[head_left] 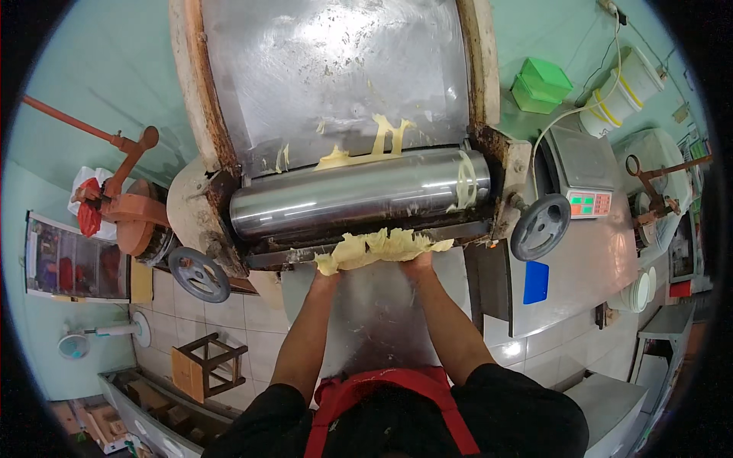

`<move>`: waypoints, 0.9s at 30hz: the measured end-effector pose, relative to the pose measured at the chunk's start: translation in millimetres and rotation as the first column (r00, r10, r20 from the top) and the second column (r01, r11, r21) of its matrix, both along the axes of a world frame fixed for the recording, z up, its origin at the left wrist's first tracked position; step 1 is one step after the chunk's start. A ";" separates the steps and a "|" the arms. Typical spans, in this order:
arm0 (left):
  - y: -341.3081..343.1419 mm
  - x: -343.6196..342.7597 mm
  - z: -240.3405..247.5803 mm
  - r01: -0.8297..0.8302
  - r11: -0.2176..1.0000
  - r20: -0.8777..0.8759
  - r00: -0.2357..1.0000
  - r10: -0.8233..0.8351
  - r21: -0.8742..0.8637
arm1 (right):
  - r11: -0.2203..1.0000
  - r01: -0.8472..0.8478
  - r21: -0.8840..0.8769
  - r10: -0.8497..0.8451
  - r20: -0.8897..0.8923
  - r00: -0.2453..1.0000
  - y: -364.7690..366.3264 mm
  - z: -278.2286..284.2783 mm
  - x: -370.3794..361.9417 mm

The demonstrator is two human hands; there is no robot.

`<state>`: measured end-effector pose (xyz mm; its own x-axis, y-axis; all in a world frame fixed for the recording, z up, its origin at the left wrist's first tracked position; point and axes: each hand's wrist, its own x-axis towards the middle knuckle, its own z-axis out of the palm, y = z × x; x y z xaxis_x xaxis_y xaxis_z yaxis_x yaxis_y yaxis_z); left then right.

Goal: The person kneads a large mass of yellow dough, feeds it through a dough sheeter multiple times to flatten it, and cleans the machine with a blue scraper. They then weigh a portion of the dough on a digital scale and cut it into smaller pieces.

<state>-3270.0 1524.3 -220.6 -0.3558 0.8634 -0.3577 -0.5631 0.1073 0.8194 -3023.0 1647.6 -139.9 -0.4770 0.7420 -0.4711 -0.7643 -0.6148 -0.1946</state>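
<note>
A ragged sheet of pale yellow dough (382,249) lies along the near edge of a dough sheeter, below its wide steel roller (359,193). My left hand (326,279) holds the dough's left end from beneath. Under its right part is my right hand (418,264), also holding it. The dough covers most of the fingers of both hands. Torn scraps of dough (389,133) cling to the sloped steel plate (321,69) behind the roller, and a smear of dough (465,182) sticks to the roller's right end.
Handwheels stand at both sides of the machine, a left one (199,274) and a right one (540,227). To the right, a steel table (588,259) bears a digital scale (580,172), a blue scraper (536,282) and a green box (540,85). A wooden stool (208,366) stands at lower left.
</note>
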 end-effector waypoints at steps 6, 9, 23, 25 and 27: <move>-21.8 -28.6 9.1 -0.127 0.977 0.429 0.902 0.042 0.171 | 0.969 -0.118 0.217 0.106 0.065 0.992 -4.0 -25.7 4.2; -25.2 -15.7 47.8 -0.069 0.997 0.256 0.964 0.076 -0.036 | 0.997 -0.061 0.054 0.065 -0.073 0.995 -0.8 -30.8 10.9; -225.7 109.4 217.4 0.548 0.778 0.039 0.824 -0.565 -0.306 | 0.872 -0.423 0.245 0.382 0.198 0.903 -69.3 48.6 122.3; -248.2 117.1 218.7 0.521 0.795 -0.113 0.810 -0.576 -0.312 | 0.754 -0.590 0.291 0.431 0.458 0.777 -117.8 97.6 145.8; -260.6 120.8 205.7 0.587 0.776 -0.164 0.762 -0.626 -0.233 | 0.688 -0.714 0.131 0.591 0.470 0.656 -174.0 113.2 152.0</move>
<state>-3149.1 1263.7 -14.9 0.1376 0.8635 -0.4853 -0.1425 0.5021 0.8530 -2871.0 1473.7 -26.6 -0.7267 0.4272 -0.5380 -0.0147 -0.7926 -0.6096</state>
